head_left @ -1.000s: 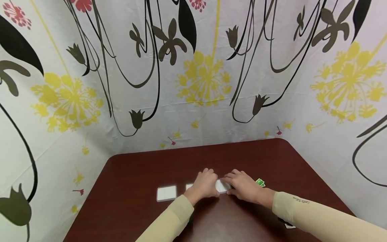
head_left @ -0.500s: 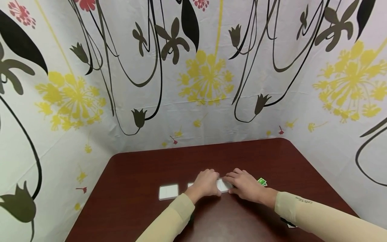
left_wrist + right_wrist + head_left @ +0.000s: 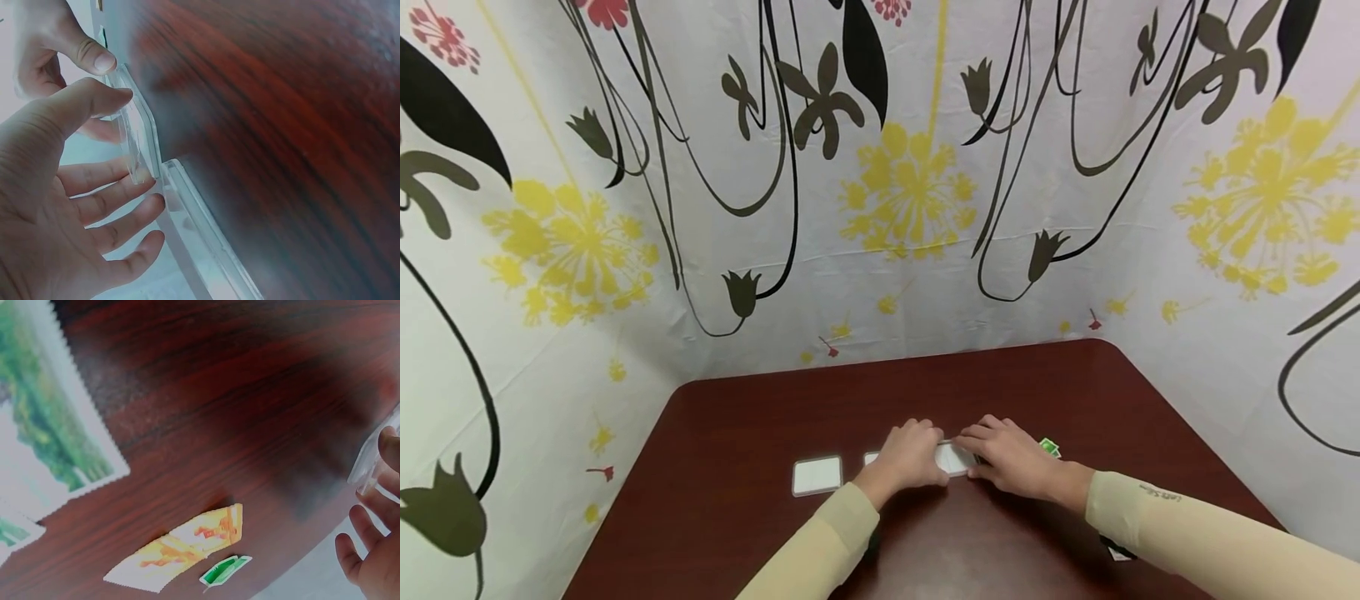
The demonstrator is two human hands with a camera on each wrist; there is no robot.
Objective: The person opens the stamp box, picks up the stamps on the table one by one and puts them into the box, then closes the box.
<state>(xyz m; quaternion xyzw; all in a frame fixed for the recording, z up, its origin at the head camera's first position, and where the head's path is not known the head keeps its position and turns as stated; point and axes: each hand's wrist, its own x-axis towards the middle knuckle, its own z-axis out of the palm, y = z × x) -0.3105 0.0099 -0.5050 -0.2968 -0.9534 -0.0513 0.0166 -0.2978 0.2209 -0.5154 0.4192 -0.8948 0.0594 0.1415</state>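
Observation:
A flat clear plastic case with a white inside lies between my two hands in the head view. My left hand pinches its left end, the thumb on top and the fingers below the edge in the left wrist view. My right hand grips the opposite end with thumb and fingers. A second clear case sits right beside the held one, mostly hidden by my left hand in the head view. Another white case lies farther left on the table.
The dark red wooden table meets a flower-printed cloth behind. Right of my right hand lie green stamps and orange stamps. A larger green-pictured stamp lies nearer the right wrist camera.
The view shifts slightly with the head. Both hands stay on the clear plastic case in nearly the same place.

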